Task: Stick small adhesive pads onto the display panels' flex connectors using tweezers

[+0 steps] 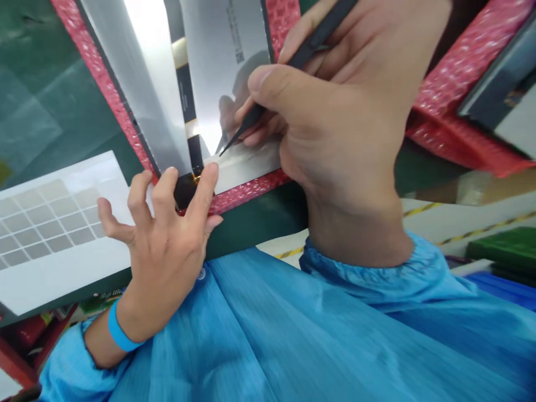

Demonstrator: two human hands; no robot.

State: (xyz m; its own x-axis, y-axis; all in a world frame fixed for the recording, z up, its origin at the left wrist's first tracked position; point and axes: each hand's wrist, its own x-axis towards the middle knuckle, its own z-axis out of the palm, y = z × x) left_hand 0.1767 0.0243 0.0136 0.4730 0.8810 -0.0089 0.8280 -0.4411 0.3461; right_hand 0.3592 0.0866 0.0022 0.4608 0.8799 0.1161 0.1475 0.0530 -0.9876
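My right hand (347, 123) is closed around a pair of black tweezers (304, 53), held like a pen. Their fine tip slants down to the lower edge of a shiny silver panel (221, 72), beside my left index finger. My left hand (167, 240) has its fingers spread and holds nothing. Its index fingertip rests at the panel's lower edge, near a black strip with small gold contacts. A second silver panel (154, 95) lies left of the first, with a dark strip between them. Printed text and a small square code mark the right panel.
Pink bubble wrap (251, 187) lies under the panels on a green mat (259, 215). At left is a white sheet (84, 262) bearing rows of grey squares. More red wrap (460, 84) with a dark-edged panel (502, 106) lies at right.
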